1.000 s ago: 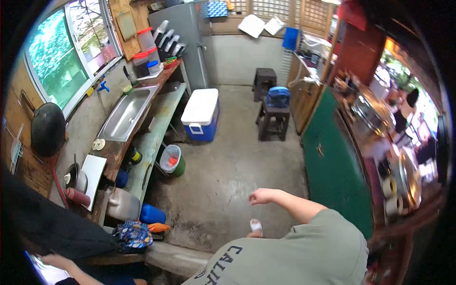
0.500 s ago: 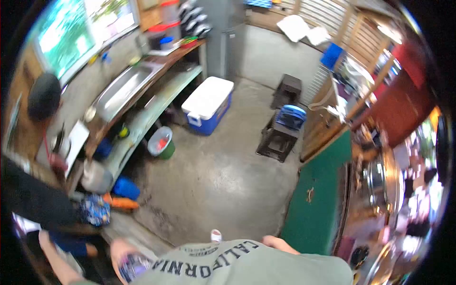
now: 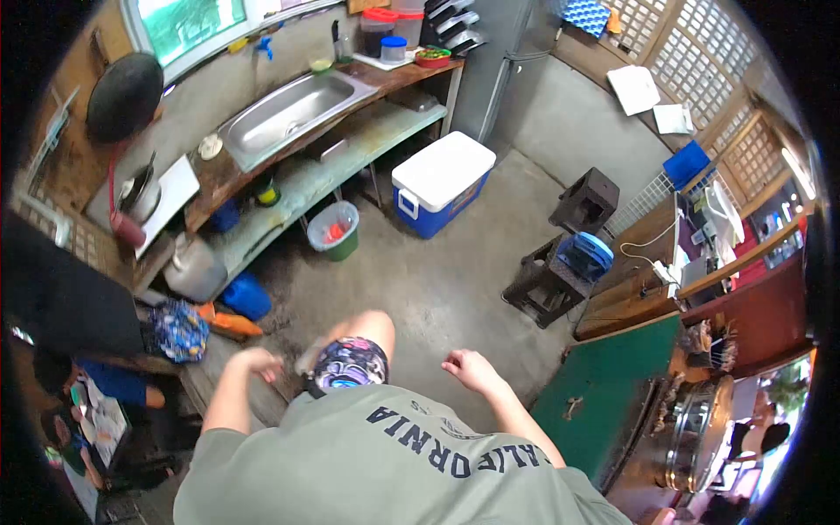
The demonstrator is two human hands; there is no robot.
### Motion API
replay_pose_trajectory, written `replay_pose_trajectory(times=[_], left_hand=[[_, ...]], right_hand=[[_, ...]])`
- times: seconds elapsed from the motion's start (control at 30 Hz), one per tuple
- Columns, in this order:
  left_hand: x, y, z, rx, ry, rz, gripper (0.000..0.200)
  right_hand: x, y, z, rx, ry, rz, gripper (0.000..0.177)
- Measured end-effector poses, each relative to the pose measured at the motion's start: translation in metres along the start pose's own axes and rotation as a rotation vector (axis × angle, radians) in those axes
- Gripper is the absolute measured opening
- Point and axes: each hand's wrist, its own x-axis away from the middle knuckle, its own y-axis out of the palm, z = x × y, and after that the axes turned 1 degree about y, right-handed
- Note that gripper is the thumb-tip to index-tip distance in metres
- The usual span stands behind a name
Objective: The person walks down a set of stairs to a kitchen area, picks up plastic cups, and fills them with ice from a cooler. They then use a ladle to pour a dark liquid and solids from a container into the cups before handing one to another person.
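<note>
My left hand (image 3: 260, 363) hangs in the air by my thigh, its fingers loosely bent and somewhat apart. Nothing shows in it. On the other side, my right hand (image 3: 470, 369) is raised over the concrete floor with its fingers curled in, and no object is visible there. Both hands are clear of any surface. My bent knee and patterned shorts (image 3: 352, 360) lie between them. Ahead of the hands stand a blue cooler (image 3: 446, 171) with a white lid and a green bin (image 3: 335, 229) lined with a bag.
Along the left wall runs a wooden counter (image 3: 194, 210) with a steel sink (image 3: 289, 118). Dark plastic stools (image 3: 547, 284) stand right of the floor, one bearing a blue container (image 3: 584, 255). A green panel (image 3: 582, 376) borders my right. People (image 3: 122, 385) are at lower left.
My view has shifted and steadied, and the room appears from slightly farther forward. Both arms have swung into view, and my knee has come up ahead of me.
</note>
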Motion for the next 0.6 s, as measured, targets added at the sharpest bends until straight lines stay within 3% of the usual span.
replay_pose_trajectory(times=[0.07,0.17,0.2,0.23,0.27,0.3,0.33,0.37,0.4,0.47,0.5,0.53,0.6], left_hand=[[-0.096,-0.016,-0.01,-0.141,-0.163,-0.13,0.055],[-0.178,-0.053,0.024,0.299,-0.172,0.102,0.054],[-0.222,-0.064,0.025,0.482,-0.172,0.202,0.051],[-0.261,-0.077,0.033,0.458,-0.161,0.255,0.046],[-0.298,-0.094,0.056,0.161,-0.141,0.267,0.042],[-0.331,-0.116,0.09,-0.285,-0.071,0.276,0.039],[-0.356,-0.137,0.142,-0.567,0.013,0.325,0.037],[-0.37,-0.155,0.21,-0.608,0.105,0.448,0.036],[-0.376,-0.164,0.285,-0.288,0.247,0.628,0.034],[-0.365,-0.175,0.425,-0.258,0.822,0.73,0.034],[-0.343,-0.176,0.498,-0.252,0.914,0.611,0.038],[-0.37,-0.169,0.554,-0.066,1.041,0.352,0.04],[-0.283,-0.157,0.672,0.367,0.798,-0.269,0.038]], right_hand=[[-0.01,-0.017,0.008,0.045,0.129,0.013,0.041],[-0.027,-0.013,0.092,-0.006,0.308,0.097,0.052],[-0.034,-0.011,0.123,0.098,0.513,0.068,0.052],[-0.029,0.003,0.174,-0.022,0.543,0.2,0.051],[-0.036,-0.006,0.204,-0.11,0.718,0.206,0.047],[-0.032,-0.014,0.215,-0.394,0.859,0.304,0.043],[-0.03,-0.025,0.223,-0.449,0.918,0.396,0.037],[-0.048,-0.046,0.224,-0.41,0.901,0.487,0.031],[-0.072,-0.067,0.223,-0.341,0.853,0.561,0.025],[-0.132,-0.132,0.21,-0.24,0.605,0.641,0.014],[-0.161,-0.168,0.209,-0.129,0.355,0.629,0.024],[-0.191,-0.229,0.17,-0.204,0.228,0.631,0.032],[-0.253,-0.333,0.114,-0.038,-0.021,0.689,0.045]])
